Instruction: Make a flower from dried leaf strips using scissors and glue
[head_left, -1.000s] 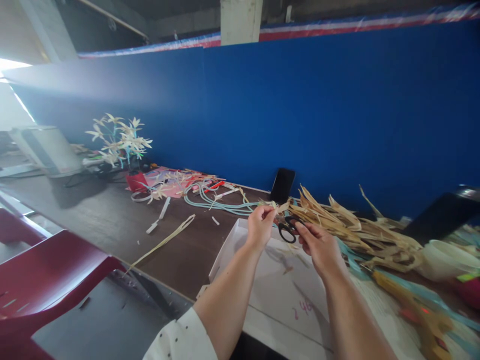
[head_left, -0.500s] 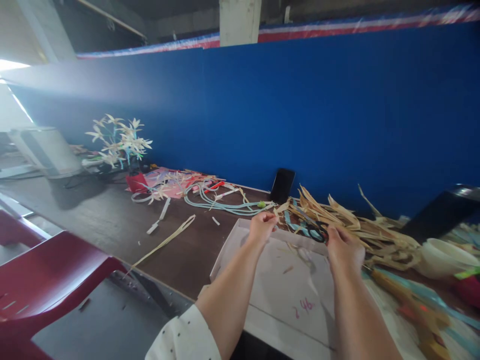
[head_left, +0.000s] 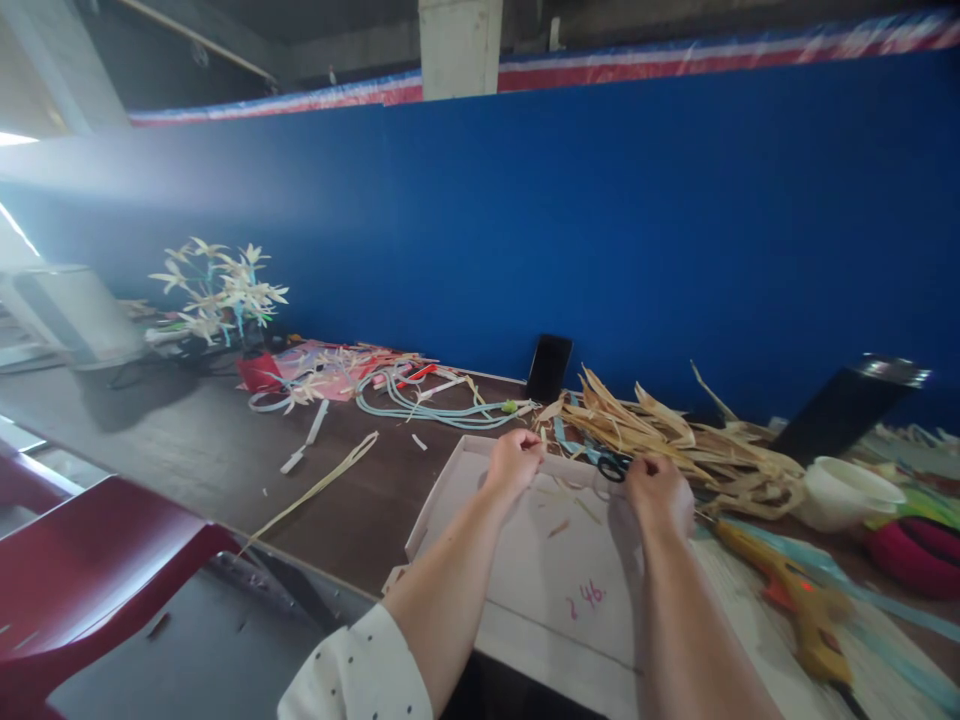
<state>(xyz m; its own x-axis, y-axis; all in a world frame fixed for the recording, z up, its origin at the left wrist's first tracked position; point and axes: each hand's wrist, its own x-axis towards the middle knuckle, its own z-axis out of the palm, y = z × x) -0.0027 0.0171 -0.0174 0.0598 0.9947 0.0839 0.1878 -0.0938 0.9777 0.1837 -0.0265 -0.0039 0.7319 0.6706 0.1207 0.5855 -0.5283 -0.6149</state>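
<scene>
Chair (head_left: pixel 97 560): red, well to the left of the left fingers and nearer the person; nobody sits on it.
Flowers (head_left: pixel 217 290): pale handmade blooms standing upright, far left of the fingers and further back; probably set aside there, out of reach of the cutting.
Loose strips (head_left: pixel 420 395): light blue and cream lengths lying in loops, beyond and left of the left fingertips.
Box (head_left: pixel 450 490): shallow and white, directly under both hands; a few thin slivers lie on its floor, so it seems to serve as a catch for scraps.
Left hand (head_left: pixel 514 462): over the far rim of the box; fingers curled close together, tips to thumb; whether a sliver is pinched between them I cannot tell.
Phone (head_left: pixel 547 368): dark, leaning against the blue wall just beyond the left fingers.
Scissors (head_left: pixel 613 463): black-handled, lying at the far rim, between the two hands and at the right fingertips.
Right hand (head_left: pixel 660 495): knuckles up, fingers bent toward the scissors' loops; clasping or merely touching, I cannot tell.
Dried leaves (head_left: pixel 697 450): a tan heap just beyond the right fingers, likely kept close for easy picking.
Glue gun (head_left: pixel 787 590): yellow, lying flat to the right of the right hand.
</scene>
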